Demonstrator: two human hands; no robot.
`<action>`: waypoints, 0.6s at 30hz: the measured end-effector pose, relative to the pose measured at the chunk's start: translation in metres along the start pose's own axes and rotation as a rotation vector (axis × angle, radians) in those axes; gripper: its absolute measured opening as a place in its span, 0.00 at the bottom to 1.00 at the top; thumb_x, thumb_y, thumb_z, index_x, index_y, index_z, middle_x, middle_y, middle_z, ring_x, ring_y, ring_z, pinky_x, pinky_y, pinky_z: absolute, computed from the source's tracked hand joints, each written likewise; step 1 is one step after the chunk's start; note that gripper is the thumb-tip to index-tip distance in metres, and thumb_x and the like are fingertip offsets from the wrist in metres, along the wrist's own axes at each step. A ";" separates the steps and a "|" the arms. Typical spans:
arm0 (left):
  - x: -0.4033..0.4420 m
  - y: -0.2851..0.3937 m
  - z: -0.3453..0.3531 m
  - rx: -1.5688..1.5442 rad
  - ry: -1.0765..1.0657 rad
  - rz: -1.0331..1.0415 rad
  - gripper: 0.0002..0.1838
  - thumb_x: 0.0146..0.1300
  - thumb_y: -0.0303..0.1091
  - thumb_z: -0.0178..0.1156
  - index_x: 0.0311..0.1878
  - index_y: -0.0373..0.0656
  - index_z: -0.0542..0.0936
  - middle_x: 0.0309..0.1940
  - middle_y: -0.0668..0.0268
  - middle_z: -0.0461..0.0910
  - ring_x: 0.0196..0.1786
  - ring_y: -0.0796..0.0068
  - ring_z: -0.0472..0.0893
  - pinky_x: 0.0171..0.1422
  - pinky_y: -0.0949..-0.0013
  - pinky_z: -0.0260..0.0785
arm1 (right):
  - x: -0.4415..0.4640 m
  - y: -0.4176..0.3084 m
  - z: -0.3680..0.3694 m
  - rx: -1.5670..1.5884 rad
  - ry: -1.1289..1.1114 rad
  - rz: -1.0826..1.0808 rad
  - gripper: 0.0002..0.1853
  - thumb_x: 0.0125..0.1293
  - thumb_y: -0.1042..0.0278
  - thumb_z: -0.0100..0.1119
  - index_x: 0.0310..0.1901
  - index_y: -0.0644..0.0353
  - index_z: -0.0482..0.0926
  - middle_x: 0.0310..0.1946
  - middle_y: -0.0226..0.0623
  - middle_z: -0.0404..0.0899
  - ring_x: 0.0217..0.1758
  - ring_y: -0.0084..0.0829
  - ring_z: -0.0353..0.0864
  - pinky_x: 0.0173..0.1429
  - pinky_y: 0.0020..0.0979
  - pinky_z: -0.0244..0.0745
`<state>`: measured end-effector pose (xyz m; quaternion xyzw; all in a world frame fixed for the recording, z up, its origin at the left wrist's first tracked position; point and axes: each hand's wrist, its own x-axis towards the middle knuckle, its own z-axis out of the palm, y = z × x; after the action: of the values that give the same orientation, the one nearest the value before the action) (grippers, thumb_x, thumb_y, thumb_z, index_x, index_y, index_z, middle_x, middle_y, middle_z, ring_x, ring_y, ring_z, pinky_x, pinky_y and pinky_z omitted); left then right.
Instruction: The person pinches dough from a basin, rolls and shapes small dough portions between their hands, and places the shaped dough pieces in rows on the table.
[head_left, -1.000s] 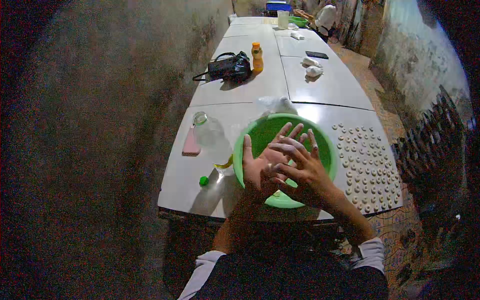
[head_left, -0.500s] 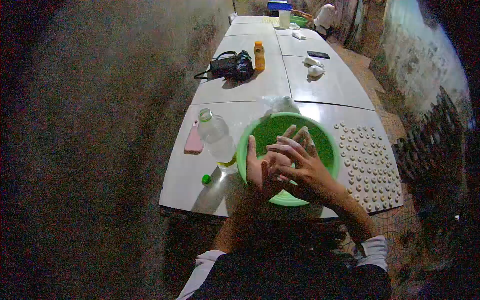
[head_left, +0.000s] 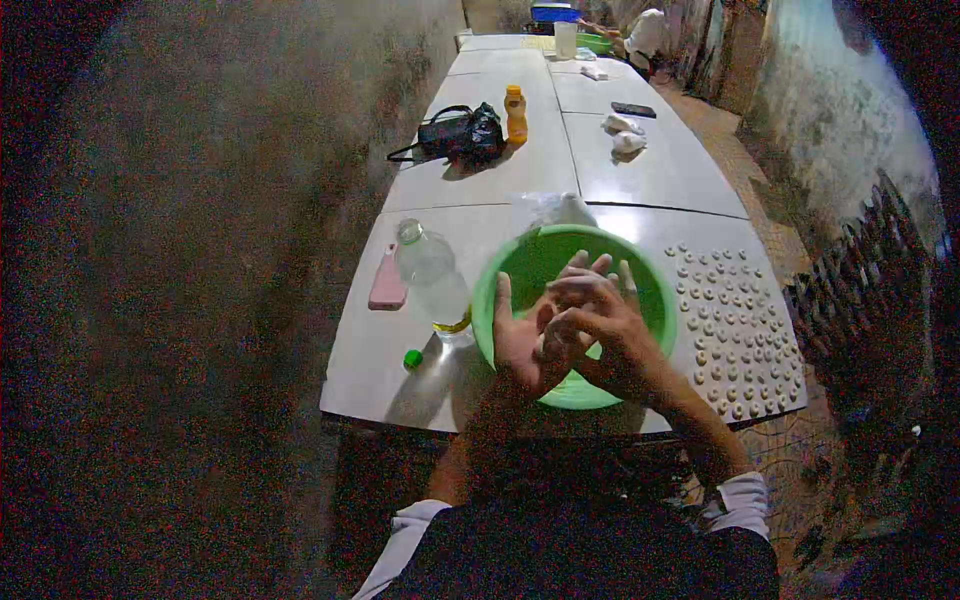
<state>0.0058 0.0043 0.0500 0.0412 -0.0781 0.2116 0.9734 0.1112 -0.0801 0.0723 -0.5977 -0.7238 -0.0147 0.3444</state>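
Above a green basin (head_left: 655,290), my left hand (head_left: 525,350) is turned palm up, its thumb and fingers stretched out. My right hand (head_left: 615,335) lies across that palm, its fingers curled inward. Pale residue shows on the fingers. Whatever may lie between the right fingers and the left palm is hidden. To the right of the basin, several rows of small pale ring-shaped pieces (head_left: 735,325) cover the table. A clear plastic bottle (head_left: 435,280) without its cap stands left of the basin, and a green cap (head_left: 413,358) lies near its foot.
A pink phone (head_left: 388,280) lies beside the bottle. A clear plastic bag (head_left: 560,208) touches the basin's far side. Farther along the white table (head_left: 480,190) are a black bag (head_left: 462,135), an orange bottle (head_left: 516,115), white bundles (head_left: 627,137), a dark phone (head_left: 634,110) and another person (head_left: 645,35).
My right hand's fingers have curled in closer over the left palm; before, they were more stretched out. The left hand stays nearly in place. The basin and bottle have not moved.
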 end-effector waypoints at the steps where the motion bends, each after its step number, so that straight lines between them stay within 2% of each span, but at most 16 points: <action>1: 0.000 -0.002 -0.002 0.092 -0.040 0.013 0.47 0.59 0.72 0.33 0.69 0.40 0.51 0.69 0.53 0.52 0.70 0.58 0.55 0.73 0.50 0.43 | 0.001 0.001 0.000 -0.026 -0.048 0.000 0.10 0.50 0.68 0.64 0.36 0.45 0.79 0.55 0.32 0.70 0.67 0.38 0.60 0.71 0.57 0.30; 8: -0.004 -0.004 -0.006 0.071 -0.090 -0.024 0.47 0.59 0.72 0.34 0.69 0.40 0.49 0.69 0.53 0.51 0.71 0.57 0.53 0.73 0.49 0.40 | 0.002 0.004 -0.006 -0.007 -0.056 -0.062 0.13 0.49 0.67 0.65 0.38 0.41 0.80 0.58 0.32 0.69 0.68 0.40 0.59 0.71 0.56 0.34; 9: -0.005 -0.005 -0.004 0.044 -0.101 -0.036 0.47 0.59 0.71 0.34 0.70 0.40 0.49 0.69 0.53 0.50 0.71 0.57 0.53 0.73 0.50 0.41 | 0.001 0.011 -0.002 0.040 -0.077 -0.126 0.16 0.45 0.63 0.63 0.40 0.41 0.78 0.58 0.30 0.68 0.69 0.38 0.58 0.71 0.60 0.28; 10: -0.006 -0.004 -0.006 0.043 -0.099 -0.036 0.47 0.59 0.71 0.34 0.70 0.40 0.49 0.69 0.53 0.50 0.71 0.57 0.53 0.73 0.50 0.41 | -0.002 0.013 0.000 0.042 -0.079 -0.125 0.16 0.45 0.63 0.63 0.40 0.41 0.78 0.58 0.30 0.68 0.69 0.38 0.58 0.71 0.60 0.28; 12: -0.007 -0.002 -0.011 -0.134 -0.183 -0.119 0.46 0.59 0.72 0.33 0.70 0.45 0.48 0.71 0.57 0.47 0.71 0.56 0.53 0.72 0.53 0.47 | -0.003 0.013 0.003 -0.083 -0.071 -0.135 0.15 0.46 0.62 0.62 0.40 0.41 0.78 0.59 0.30 0.67 0.69 0.38 0.58 0.71 0.61 0.27; 13: -0.008 -0.004 -0.011 -0.085 -0.108 -0.082 0.46 0.59 0.72 0.34 0.70 0.45 0.48 0.71 0.58 0.47 0.70 0.57 0.54 0.69 0.54 0.54 | -0.003 0.010 0.001 -0.138 -0.040 -0.132 0.14 0.49 0.61 0.60 0.40 0.42 0.77 0.59 0.29 0.68 0.69 0.38 0.58 0.70 0.62 0.27; 14: -0.008 -0.005 -0.013 -0.084 -0.108 -0.082 0.46 0.59 0.72 0.34 0.70 0.45 0.48 0.71 0.58 0.47 0.70 0.57 0.54 0.69 0.54 0.54 | -0.003 0.008 0.001 -0.138 -0.039 -0.133 0.14 0.49 0.61 0.60 0.40 0.42 0.77 0.59 0.29 0.68 0.69 0.38 0.58 0.70 0.62 0.27; 16: -0.007 -0.006 -0.016 0.094 -0.076 -0.028 0.48 0.59 0.72 0.34 0.70 0.39 0.48 0.69 0.53 0.50 0.71 0.57 0.53 0.73 0.49 0.41 | -0.003 0.005 0.002 -0.129 0.045 -0.091 0.11 0.51 0.62 0.60 0.38 0.43 0.77 0.58 0.29 0.68 0.68 0.38 0.58 0.70 0.62 0.26; 18: -0.005 -0.007 -0.014 0.104 -0.063 -0.015 0.49 0.59 0.72 0.33 0.70 0.39 0.47 0.70 0.53 0.50 0.71 0.56 0.53 0.73 0.49 0.41 | -0.003 0.003 0.004 -0.119 0.061 -0.079 0.10 0.52 0.62 0.60 0.38 0.44 0.77 0.58 0.29 0.68 0.68 0.37 0.58 0.70 0.62 0.26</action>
<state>0.0056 -0.0025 0.0354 0.0989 -0.0974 0.2067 0.9685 0.1123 -0.0806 0.0665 -0.5875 -0.7338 -0.0896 0.3292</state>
